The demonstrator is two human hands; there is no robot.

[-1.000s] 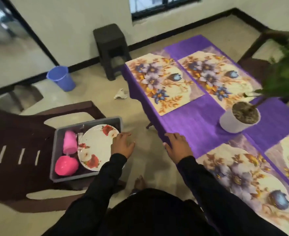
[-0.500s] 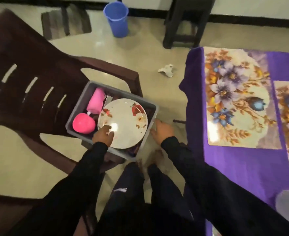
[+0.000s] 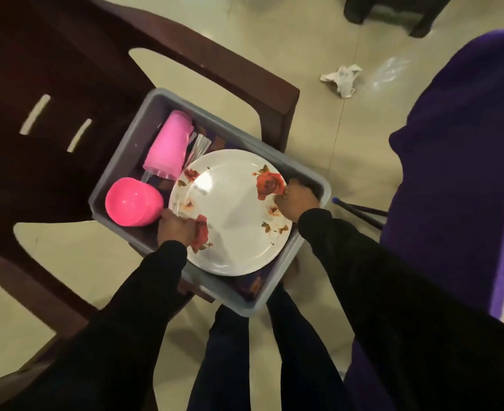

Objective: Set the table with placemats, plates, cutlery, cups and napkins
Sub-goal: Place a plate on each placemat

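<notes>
A white plate with red roses lies tilted in a grey bin on a dark brown plastic chair. My left hand grips the plate's left rim. Its right rim is gripped by my right hand. Two pink cups lie in the bin left of the plate: a pale one and a bright one. Clear cutlery pokes out between the pale cup and the plate. What lies under the plate is hidden.
The table with its purple cloth stands to the right, one table leg showing beside the bin. A crumpled white paper lies on the tiled floor. A dark stool stands at the top right.
I have leaned closer over the bin. My right hand moved from the bin's outer right side onto the plate's right rim. My left hand stays at the left rim.
</notes>
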